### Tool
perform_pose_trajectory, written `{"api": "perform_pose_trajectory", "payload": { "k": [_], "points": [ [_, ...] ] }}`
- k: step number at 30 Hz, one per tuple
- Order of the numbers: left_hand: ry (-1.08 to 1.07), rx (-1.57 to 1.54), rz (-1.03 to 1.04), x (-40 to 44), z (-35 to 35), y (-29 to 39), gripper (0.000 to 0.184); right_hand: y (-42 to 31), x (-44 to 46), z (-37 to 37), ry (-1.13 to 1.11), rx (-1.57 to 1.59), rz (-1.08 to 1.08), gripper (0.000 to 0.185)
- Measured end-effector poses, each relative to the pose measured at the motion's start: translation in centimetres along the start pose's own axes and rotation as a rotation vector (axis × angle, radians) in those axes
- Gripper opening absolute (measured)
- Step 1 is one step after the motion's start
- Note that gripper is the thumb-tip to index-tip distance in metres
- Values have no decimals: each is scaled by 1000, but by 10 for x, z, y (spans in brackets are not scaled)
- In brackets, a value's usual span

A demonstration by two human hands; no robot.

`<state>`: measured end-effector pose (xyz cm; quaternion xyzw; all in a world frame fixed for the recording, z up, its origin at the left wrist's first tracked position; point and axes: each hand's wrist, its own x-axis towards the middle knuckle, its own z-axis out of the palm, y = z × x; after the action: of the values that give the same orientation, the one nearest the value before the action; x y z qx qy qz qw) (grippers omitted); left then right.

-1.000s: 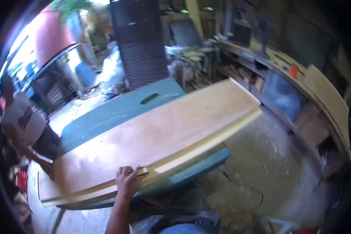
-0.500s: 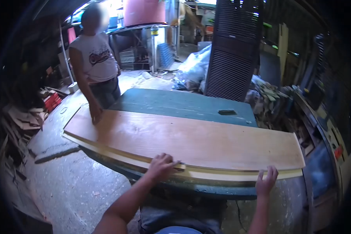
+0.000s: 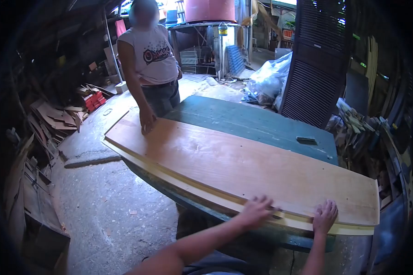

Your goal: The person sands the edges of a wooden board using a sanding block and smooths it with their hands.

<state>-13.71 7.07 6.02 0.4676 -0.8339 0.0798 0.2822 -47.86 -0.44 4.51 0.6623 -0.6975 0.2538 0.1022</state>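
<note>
A long, pale wooden panel (image 3: 225, 158) lies on a green tabletop (image 3: 243, 117), with narrow yellowish wood strips (image 3: 179, 188) along its near side. My left hand (image 3: 256, 212) is at the panel's near edge, slightly blurred, its fingers bent over the edge. A small dark tip shows by its thumb and forefinger; I cannot make out what it belongs to. To the right, my right hand (image 3: 325, 217) rests with its fingers spread on the panel's near edge. Across the panel, a co-worker's hand (image 3: 147, 120) touches its far left end.
A person in a sleeveless white shirt (image 3: 149, 55) stands beyond the table's left end. A dark louvred door (image 3: 316, 64) stands upright behind, beside plastic-wrapped material (image 3: 268, 78). Scrap boards (image 3: 55, 114) are piled at left, with more wood offcuts (image 3: 353, 119) at right.
The view has swung left, so the surroundings sit further right. My left hand has slid right along the panel's near edge, closer to my right hand. The co-worker's hand stays on the panel.
</note>
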Motion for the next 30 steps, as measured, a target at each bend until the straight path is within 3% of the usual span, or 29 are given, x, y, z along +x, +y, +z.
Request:
{"api": "perform_pose_trajectory", "payload": {
  "k": [4,7,8,11,13,16,21,25,27,29,30],
  "points": [
    [62,26,-35,-3,1,0,40,1,-3,-5,-3,-2,-1,50],
    [112,46,-103,-58,-42,-79,42,1,1,-5,-1,5,-5,50],
    [105,185,-66,-81,-69,-113,40,0,-1,-5,-2,1,2,49],
    [116,447,-246,-145,-138,-194,29,-3,-2,-4,13,-16,10,50],
    [136,395,-358,-176,-167,-229,25,-6,2,-7,-4,-26,12,50],
    [131,260,-342,-170,-154,-214,24,-4,1,-5,-5,-36,16,50],
    [166,200,-217,-104,-90,-84,33,0,0,-4,4,-43,7,50],
    [154,311,-216,-127,-114,-117,35,13,3,5,21,-44,-39,50],
    [254,316,-188,-161,-133,-192,19,21,2,10,10,-72,-55,50],
    [204,365,-388,-189,-162,-219,21,20,5,12,42,-93,-58,49],
    [240,413,-398,-183,-170,-201,29,19,3,8,42,-100,-66,49]
  ]
}}
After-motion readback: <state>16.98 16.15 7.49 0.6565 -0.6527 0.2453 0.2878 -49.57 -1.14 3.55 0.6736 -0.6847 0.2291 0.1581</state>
